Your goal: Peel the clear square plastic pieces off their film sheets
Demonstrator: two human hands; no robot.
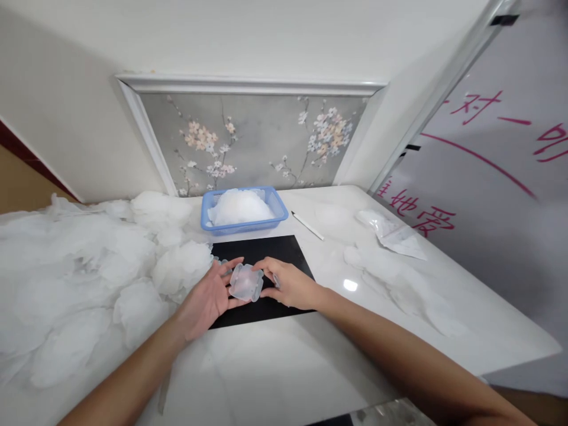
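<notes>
Both hands meet over a black mat on a white table. My left hand lies palm up with fingers spread, and a small translucent white plastic piece rests on its fingertips. My right hand has its fingers curled, pinching the right edge of the same piece. A thin grey object shows between the right fingers, too small to name.
A blue basket heaped with white translucent pieces stands behind the mat. A large pile of similar pieces covers the table's left side. A white pen, clear bags and more pieces lie on the right. A whiteboard stands at right.
</notes>
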